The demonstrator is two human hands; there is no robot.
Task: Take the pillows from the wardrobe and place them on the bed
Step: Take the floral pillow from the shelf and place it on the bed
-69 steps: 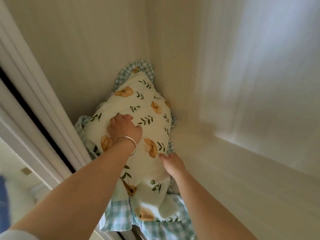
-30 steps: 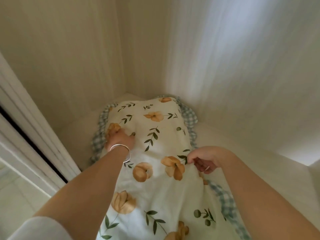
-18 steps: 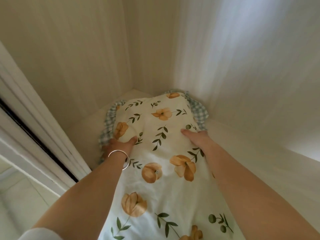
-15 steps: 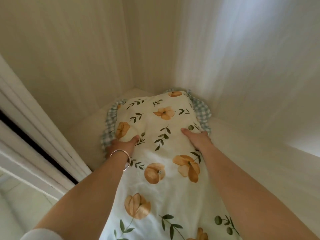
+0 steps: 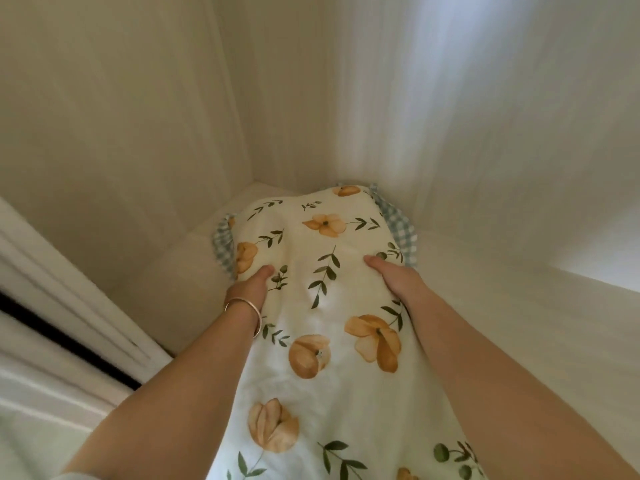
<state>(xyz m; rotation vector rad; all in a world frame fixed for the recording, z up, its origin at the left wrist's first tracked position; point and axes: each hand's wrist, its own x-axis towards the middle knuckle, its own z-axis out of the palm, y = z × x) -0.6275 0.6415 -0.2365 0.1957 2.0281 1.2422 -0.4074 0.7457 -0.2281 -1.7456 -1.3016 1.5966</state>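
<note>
A cream pillow [image 5: 322, 306] printed with orange flowers and green leaves, edged with a blue gingham frill, lies inside the wardrobe and reaches from the back corner toward me. My left hand [image 5: 249, 284], a metal bangle on its wrist, clasps the pillow's left side with the thumb on top. My right hand [image 5: 394, 277] clasps the right side, thumb on top too. The fingers of both hands are hidden under the pillow's edges.
Pale wardrobe walls [image 5: 138, 133] close in on the left, back and right. The wardrobe floor [image 5: 519, 323] shows bare to the right of the pillow. A white sliding-door frame with a dark track [image 5: 62, 327] runs along the lower left.
My right hand let go of the frill at the pillow's edge and took the right side beside the left hand. The pillow now sits slightly nearer and higher in view.
</note>
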